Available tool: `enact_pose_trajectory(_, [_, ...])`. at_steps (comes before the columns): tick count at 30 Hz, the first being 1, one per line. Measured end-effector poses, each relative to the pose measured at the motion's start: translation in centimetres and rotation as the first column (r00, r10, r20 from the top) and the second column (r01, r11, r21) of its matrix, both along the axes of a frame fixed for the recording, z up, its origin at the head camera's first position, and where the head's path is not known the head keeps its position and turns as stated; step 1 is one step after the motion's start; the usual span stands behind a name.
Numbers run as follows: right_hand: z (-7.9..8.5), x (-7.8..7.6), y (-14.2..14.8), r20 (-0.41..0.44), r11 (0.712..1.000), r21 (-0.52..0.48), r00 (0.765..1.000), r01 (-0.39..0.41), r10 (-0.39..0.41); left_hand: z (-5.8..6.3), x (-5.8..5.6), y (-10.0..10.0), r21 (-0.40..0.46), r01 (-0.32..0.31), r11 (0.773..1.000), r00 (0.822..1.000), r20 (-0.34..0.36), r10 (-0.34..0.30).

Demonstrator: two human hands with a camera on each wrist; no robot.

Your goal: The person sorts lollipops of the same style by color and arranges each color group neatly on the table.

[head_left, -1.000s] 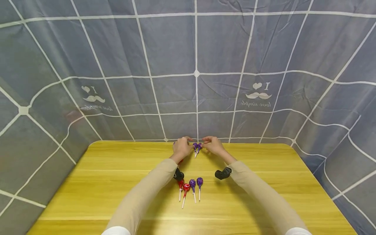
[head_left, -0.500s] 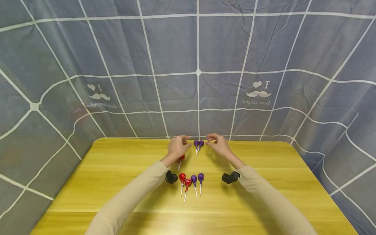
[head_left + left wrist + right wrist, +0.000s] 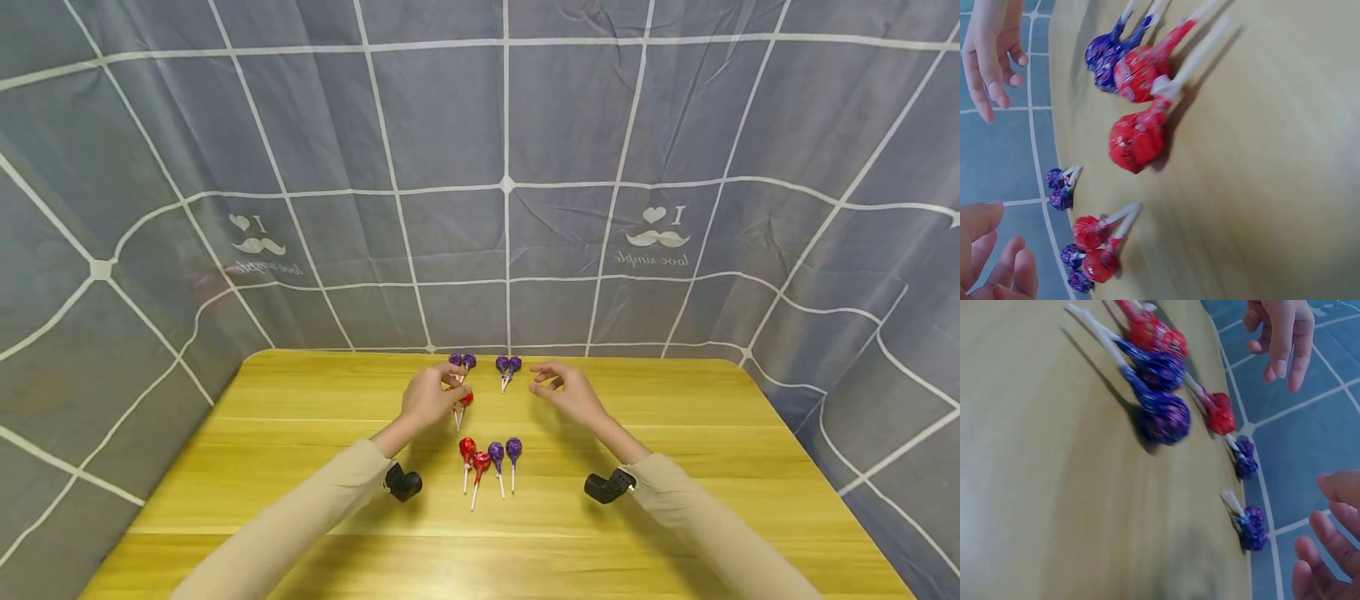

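Note:
My left hand (image 3: 429, 395) hovers with relaxed fingers beside a pair of red lollipops (image 3: 467, 400), partly covering them in the head view. Just beyond it, two purple lollipops (image 3: 469, 361) lie at the table's far edge. My right hand (image 3: 572, 393) is empty, its fingers loosely bent, to the right of another purple pair (image 3: 514, 364) whose sticks cross. Nearer the middle lies a row: two red lollipops (image 3: 1137, 139) and two purple lollipops (image 3: 1164, 419), sticks toward me. Both wrist views show the hands apart from the candy.
The lollipops lie on a yellow wood-grain table (image 3: 645, 517). A grey curtain with white grid lines (image 3: 450, 242) hangs behind the far edge and along both sides. Each wrist carries a black camera (image 3: 609, 486).
Both hands have drawn back toward me and apart, away from the far purple pair between them. The left hand's move has uncovered the far-left purple pair and nearby red lollipops.

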State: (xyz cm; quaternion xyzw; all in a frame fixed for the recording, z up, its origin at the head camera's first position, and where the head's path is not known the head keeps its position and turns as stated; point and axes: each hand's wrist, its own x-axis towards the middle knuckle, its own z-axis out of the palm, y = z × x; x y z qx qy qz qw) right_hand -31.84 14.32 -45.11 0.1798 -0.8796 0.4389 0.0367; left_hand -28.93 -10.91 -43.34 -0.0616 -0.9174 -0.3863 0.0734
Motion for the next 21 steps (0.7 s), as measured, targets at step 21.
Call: enact_pose_trajectory(21, [-1.9, 4.1, -0.6, 0.084, 0.995, -0.035, 0.992, -0.094, 0.097, -3.0, 4.6, -1.6, 0.063, 0.027, 0.998, 0.998, 0.063, -0.031])
